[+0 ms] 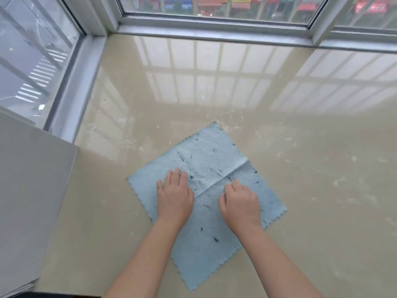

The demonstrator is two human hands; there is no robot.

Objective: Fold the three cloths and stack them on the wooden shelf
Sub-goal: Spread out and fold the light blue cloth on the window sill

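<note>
**Head view: one cloth spread, fold not yet made**

Blue cloth (214,151) lies flat, corner-on, near centre of the beige sill (214,93). Left hand (175,194) presses it, fingers nearly straight, holding nothing. Right hand (240,203), fingers curled at the crease (225,177); pinching or not, cannot tell. Judged: smoothing step. Next move: grip a corner, fold over. Shelf not in view.

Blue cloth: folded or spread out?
Spread out. The blue cloth lies flat on the sill, all four corners showing, only a crease across it. The left hand presses flat; the right hand curls at the crease.
</note>
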